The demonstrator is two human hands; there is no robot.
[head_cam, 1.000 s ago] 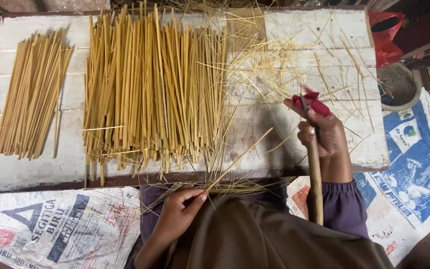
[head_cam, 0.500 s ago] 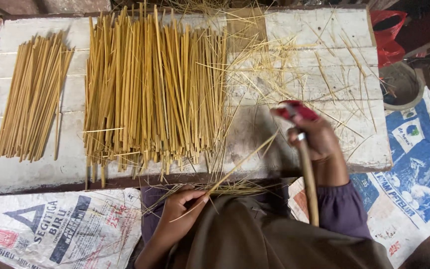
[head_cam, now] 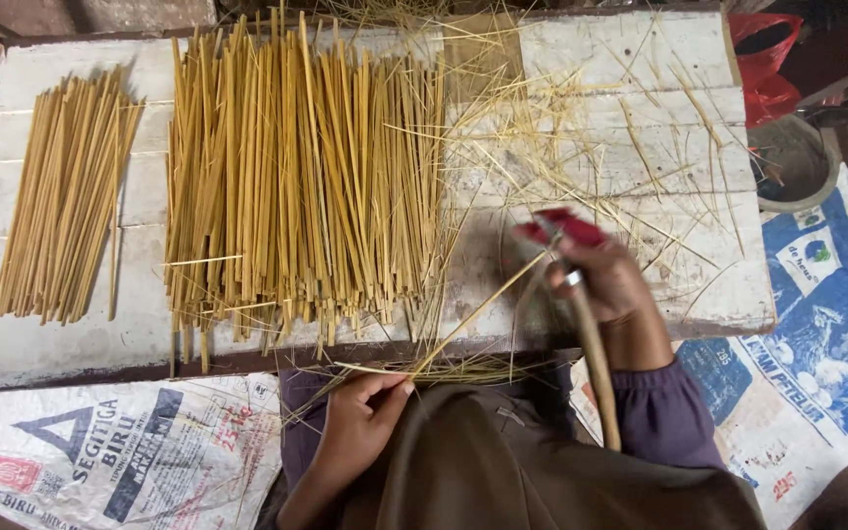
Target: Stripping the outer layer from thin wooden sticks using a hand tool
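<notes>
My left hand pinches the near end of a thin bamboo strip at my lap. The strip runs up and to the right to my right hand. That hand grips a knife with a red-wrapped tip and a long wooden handle, and the blade end meets the strip over the white board. The right hand is blurred. A large pile of split bamboo sticks lies on the board to the left of my hands.
A smaller bundle of sticks lies at the board's left end. Thin shavings litter its right part. Printed sacks cover the ground at left and right. A round grey bowl and a red bag sit far right.
My right hand with the knife has slid left and toward me along the strip. My left hand has stayed at my lap holding the strip's end.
</notes>
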